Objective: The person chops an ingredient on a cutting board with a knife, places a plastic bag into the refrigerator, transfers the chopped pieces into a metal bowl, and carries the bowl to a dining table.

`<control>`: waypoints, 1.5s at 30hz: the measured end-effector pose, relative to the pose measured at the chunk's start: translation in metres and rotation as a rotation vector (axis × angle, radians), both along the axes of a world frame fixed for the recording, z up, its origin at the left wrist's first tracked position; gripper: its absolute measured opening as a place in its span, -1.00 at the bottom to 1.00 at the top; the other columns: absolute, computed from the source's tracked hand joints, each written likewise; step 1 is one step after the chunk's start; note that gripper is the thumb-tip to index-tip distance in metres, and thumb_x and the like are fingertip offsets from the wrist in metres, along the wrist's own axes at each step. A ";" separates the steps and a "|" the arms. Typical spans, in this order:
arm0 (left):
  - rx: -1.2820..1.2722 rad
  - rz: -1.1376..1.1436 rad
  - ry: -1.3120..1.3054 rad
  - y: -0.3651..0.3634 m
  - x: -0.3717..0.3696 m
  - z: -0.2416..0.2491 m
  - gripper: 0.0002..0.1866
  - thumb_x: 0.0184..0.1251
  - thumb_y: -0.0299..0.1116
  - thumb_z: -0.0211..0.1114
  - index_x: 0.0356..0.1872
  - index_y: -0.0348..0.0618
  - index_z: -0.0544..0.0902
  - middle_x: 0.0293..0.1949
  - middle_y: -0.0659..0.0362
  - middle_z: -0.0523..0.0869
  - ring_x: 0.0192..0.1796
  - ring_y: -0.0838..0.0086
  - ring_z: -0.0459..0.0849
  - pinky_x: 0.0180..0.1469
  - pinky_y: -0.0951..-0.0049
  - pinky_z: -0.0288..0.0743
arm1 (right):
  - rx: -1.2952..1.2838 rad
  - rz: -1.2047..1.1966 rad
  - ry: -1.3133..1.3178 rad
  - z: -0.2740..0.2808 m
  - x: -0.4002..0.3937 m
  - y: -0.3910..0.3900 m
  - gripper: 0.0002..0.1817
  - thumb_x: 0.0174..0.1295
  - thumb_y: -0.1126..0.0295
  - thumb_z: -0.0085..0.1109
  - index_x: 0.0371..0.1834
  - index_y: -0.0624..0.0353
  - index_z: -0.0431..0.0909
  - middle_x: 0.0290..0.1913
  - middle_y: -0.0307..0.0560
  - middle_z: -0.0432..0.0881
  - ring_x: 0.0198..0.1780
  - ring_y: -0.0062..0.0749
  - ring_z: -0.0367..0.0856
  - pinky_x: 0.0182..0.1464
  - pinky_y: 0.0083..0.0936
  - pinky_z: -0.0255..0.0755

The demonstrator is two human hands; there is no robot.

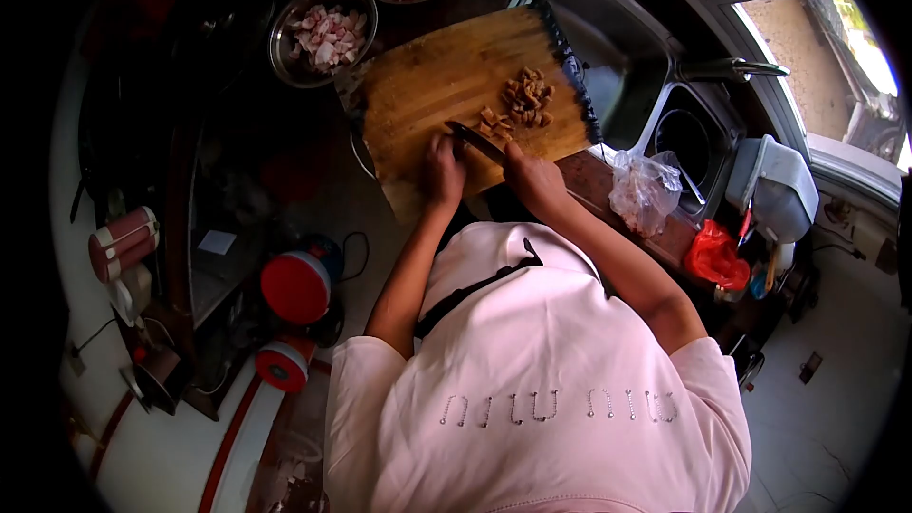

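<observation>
At the left, we locate a metal bowl (302, 76) of pale pieces (330, 39). On the cutting board (427, 71), our left hand (444, 171) is near the knife (483, 145), fingers curled; we cannot tell whether they grip anything. Brown pieces (528, 97) lie on the board's right part. Our right hand (534, 179) holds the knife's handle in its fingers. Further right, we note a plastic bag (644, 192).

A pale pink top (560, 342) with short sleeves (364, 370) bore glinting, dotted lettering (544, 406) beneath a black band (467, 296).
</observation>
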State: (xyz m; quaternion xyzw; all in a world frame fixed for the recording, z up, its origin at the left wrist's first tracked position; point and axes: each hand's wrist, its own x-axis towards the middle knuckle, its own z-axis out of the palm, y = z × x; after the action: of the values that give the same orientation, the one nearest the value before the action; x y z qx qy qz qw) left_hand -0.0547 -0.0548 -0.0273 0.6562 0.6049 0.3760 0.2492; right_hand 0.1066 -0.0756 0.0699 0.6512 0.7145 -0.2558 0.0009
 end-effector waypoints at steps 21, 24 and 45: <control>-0.057 -0.147 -0.057 0.022 0.028 -0.004 -0.70 0.09 -0.53 0.28 -0.10 -0.23 0.53 -0.26 -0.01 0.59 -0.18 0.08 0.59 -0.14 0.26 0.51 | 0.272 -0.522 0.008 0.003 0.071 -0.005 -0.82 0.21 0.29 0.11 -0.26 0.12 0.38 -0.46 0.21 0.58 -0.34 0.21 0.56 -0.35 -0.01 0.42; -0.147 -0.219 -0.084 0.025 0.040 0.013 -0.56 0.03 -0.48 0.36 -0.02 -0.22 0.47 -0.09 -0.06 0.50 -0.07 0.01 0.54 -0.05 0.20 0.47 | 0.396 -0.498 -0.049 -0.020 0.092 0.010 -0.88 0.20 0.34 0.07 -0.25 0.06 0.40 -0.39 0.18 0.59 -0.32 0.18 0.57 -0.36 -0.03 0.44; -0.299 -0.271 -0.047 0.030 0.050 0.031 -0.13 -0.01 -0.51 0.43 0.35 -0.18 0.13 0.23 -0.29 0.21 0.22 -0.20 0.32 0.22 0.06 0.29 | 0.345 -0.387 -0.046 -0.047 0.068 0.008 -0.76 0.12 0.46 0.06 -0.12 0.11 0.38 -0.27 0.23 0.46 -0.26 0.18 0.53 -0.31 -0.04 0.42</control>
State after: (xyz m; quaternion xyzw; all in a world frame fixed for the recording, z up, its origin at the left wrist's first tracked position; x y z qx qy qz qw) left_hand -0.0048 -0.0248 0.0039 0.6784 0.5543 0.2603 0.4059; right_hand 0.1743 -0.0680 0.0227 0.7720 0.6094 -0.1107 -0.1431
